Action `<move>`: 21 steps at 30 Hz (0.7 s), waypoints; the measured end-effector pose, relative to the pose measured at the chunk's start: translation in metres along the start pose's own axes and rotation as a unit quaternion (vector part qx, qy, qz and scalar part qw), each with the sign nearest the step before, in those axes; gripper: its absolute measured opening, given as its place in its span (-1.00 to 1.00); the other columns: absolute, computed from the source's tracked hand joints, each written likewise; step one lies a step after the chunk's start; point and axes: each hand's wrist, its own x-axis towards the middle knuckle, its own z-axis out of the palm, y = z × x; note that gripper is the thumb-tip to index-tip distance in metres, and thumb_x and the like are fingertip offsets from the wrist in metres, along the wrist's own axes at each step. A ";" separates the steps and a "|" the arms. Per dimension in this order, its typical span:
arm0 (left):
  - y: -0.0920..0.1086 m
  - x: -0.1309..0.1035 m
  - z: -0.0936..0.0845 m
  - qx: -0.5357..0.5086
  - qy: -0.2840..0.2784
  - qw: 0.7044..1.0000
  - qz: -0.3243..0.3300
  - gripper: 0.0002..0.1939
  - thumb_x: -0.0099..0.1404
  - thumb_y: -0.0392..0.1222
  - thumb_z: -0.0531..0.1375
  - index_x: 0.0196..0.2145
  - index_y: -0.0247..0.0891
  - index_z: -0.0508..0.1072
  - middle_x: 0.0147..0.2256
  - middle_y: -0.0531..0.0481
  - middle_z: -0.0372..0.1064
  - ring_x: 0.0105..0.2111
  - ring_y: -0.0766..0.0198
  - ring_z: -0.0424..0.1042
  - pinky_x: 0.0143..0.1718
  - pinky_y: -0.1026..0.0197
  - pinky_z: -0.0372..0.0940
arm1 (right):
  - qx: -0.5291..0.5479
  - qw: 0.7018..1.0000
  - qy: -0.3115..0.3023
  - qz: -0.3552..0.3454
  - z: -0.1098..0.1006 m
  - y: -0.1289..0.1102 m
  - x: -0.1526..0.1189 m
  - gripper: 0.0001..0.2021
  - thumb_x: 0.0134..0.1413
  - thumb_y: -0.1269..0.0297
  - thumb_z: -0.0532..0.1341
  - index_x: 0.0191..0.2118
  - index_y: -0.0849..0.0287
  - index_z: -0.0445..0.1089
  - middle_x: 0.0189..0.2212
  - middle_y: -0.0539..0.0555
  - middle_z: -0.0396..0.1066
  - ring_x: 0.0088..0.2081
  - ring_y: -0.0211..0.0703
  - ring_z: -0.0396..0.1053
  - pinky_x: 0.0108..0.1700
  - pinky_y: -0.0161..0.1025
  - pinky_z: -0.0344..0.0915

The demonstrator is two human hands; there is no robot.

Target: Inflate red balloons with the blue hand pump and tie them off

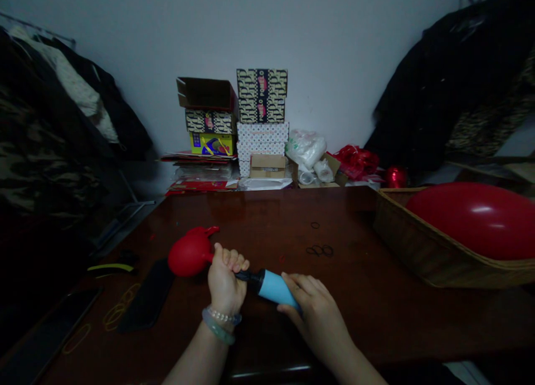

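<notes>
My left hand (228, 279) is closed around the neck of a small, partly inflated red balloon (189, 254) and the black nozzle end of a hand pump. The balloon bulges out to the left of my fist. My right hand (315, 307) wraps the light blue barrel of the balloon pump (276, 287), which points left toward my left fist. Another red piece, perhaps a second balloon (204, 230), shows behind the inflated one; how they relate is unclear. The join between nozzle and balloon is hidden in my fist.
A wicker basket (401, 245) with a large red balloon (480, 218) stands at the right. Black bands (320, 251) lie mid-table. At left are yellow rubber bands (119, 310), a dark phone-like slab (146, 298) and a yellow-black tool (111, 269). Stacked boxes (262, 98) stand behind the table.
</notes>
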 end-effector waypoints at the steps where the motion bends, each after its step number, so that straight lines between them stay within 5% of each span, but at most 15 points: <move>1: 0.000 -0.001 0.000 0.003 0.001 1.000 0.001 -0.53 0.23 -0.09 0.18 -0.61 -0.24 -0.04 -0.70 0.22 -0.14 -0.73 0.49 -0.07 -0.67 0.35 -0.03 | 0.004 1.000 -0.001 -0.001 0.001 0.000 0.000 -0.48 0.01 0.29 0.30 0.13 0.13 0.26 -0.10 0.16 0.41 -0.14 0.00 0.37 -0.08 -0.04 0.34; 16: 0.050 0.023 -0.010 -0.018 0.006 0.999 0.049 -0.53 0.25 -0.14 0.16 -0.63 -0.24 -0.06 -0.73 0.21 -0.13 -0.76 0.50 -0.06 -0.69 0.36 -0.02 | 0.043 0.999 -0.027 -0.013 -0.008 0.015 0.008 -0.47 0.01 0.24 0.31 0.14 0.04 0.25 -0.05 0.13 0.40 -0.09 -0.03 0.37 -0.04 -0.07 0.32; 21: 0.047 0.024 -0.013 -0.024 0.023 0.999 0.042 -0.55 0.27 -0.17 0.14 -0.63 -0.24 -0.06 -0.73 0.21 -0.13 -0.76 0.50 -0.05 -0.69 0.36 -0.03 | 0.043 0.999 -0.032 -0.002 -0.008 0.018 0.006 -0.48 0.01 0.27 0.31 0.13 0.06 0.26 -0.07 0.14 0.39 -0.10 0.00 0.35 -0.04 -0.04 0.31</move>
